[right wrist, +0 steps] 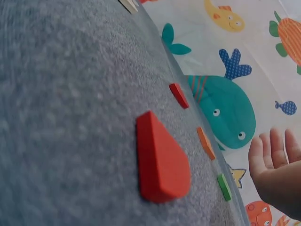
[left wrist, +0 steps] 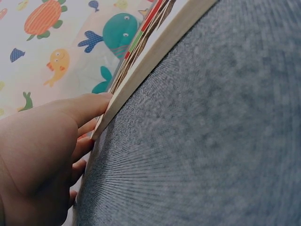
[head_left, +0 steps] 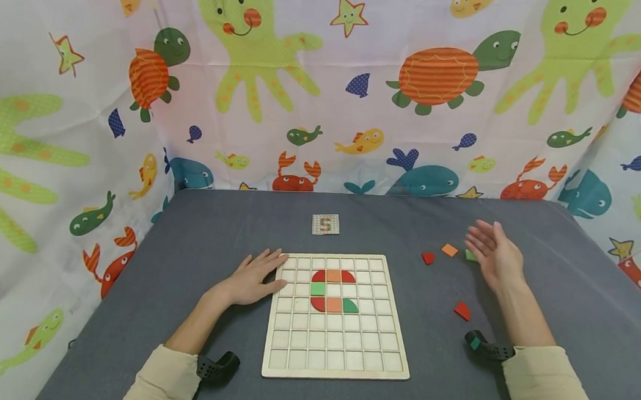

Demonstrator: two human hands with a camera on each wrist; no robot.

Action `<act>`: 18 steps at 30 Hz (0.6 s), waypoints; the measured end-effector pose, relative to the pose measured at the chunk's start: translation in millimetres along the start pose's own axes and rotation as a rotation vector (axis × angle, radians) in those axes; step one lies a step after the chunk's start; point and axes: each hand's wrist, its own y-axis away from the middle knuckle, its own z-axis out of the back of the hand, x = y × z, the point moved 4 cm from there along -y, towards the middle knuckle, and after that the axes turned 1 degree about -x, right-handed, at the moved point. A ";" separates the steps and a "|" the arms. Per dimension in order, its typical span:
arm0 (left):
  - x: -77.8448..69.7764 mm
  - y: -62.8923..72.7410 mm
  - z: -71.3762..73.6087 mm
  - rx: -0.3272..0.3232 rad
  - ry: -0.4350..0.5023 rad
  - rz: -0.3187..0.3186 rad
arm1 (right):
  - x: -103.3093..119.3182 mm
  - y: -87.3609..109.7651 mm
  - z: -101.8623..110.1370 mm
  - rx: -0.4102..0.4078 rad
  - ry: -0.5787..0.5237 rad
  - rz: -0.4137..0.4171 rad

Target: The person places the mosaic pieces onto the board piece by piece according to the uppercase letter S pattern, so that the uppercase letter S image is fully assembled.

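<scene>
A pale wooden grid board (head_left: 338,359) lies on the grey tabletop, bearing red, orange and green pieces in its upper cells, including a green quarter-circle (head_left: 350,306). My left hand (head_left: 252,278) rests at the board's upper left edge with fingers extended, its thumb touching the rim in the left wrist view. Off to the right, my right hand (head_left: 497,258) is held palm sideways with loose fingers and nothing in it. Near it lie a green piece (head_left: 471,256), partly hidden by the hand, an orange square (head_left: 449,250) and a small red piece (head_left: 428,258). Another red piece (right wrist: 162,162) is closer to the wrist.
Behind the board lies a small card (head_left: 326,225) with a gridded, S-shaped coloured pattern. A curtain (head_left: 323,163) printed with sea animals hangs along the back and both sides of the grey table (head_left: 231,219). Each wrist wears a black band (head_left: 218,367).
</scene>
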 end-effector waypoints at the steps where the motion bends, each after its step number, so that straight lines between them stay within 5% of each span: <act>1: 0.0 0.1 -0.1 0.002 -0.001 0.006 | 0.6 0.3 1.2 -0.016 0.007 -0.005; 12: 0.8 0.3 -1.5 0.002 -0.008 0.021 | 2.2 -0.8 12.7 -0.196 0.190 -0.018; 18: -0.2 -0.8 -1.1 0.000 -0.011 0.020 | 3.7 1.0 15.9 -0.247 0.459 0.026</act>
